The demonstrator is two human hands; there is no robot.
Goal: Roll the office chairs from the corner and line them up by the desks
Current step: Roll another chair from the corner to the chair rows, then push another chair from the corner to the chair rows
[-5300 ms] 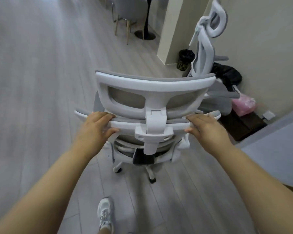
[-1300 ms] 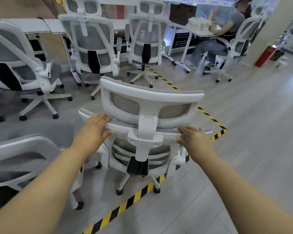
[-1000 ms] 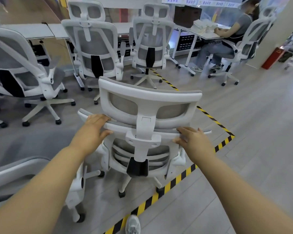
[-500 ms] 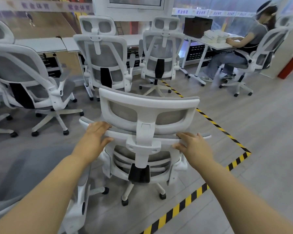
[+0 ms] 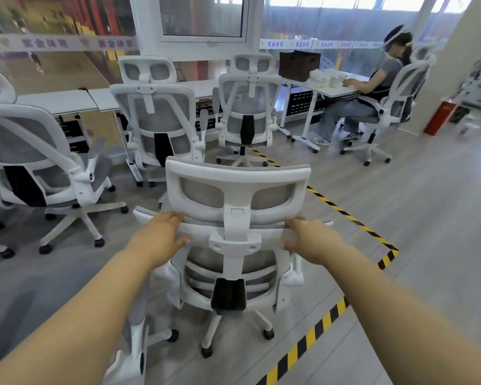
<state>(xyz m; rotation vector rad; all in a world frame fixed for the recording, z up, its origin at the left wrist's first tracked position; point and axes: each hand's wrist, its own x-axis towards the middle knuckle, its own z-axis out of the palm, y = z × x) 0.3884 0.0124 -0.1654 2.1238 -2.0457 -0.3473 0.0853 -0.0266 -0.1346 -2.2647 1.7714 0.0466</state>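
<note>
White matt plastic frame of the near office chair [image 5: 235,232], smooth, with grey woven mesh in headrest and back; black plastic lumbar block. Row of matching white-framed mesh chairs [image 5: 156,120] beyond. Pale grey wood-look plank floor [image 5: 428,218], low sheen. Glossy yellow-and-black striped floor tape [image 5: 303,348]. Smooth white laminate desk tops [image 5: 59,102]. Glass partition panels [image 5: 331,26] behind, reflective.

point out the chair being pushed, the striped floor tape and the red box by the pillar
pushed chair [image 5: 238,177], head view, top bar of its headrest
striped floor tape [image 5: 311,335], head view, near diagonal run
red box [image 5: 439,118], head view, its front face
</note>
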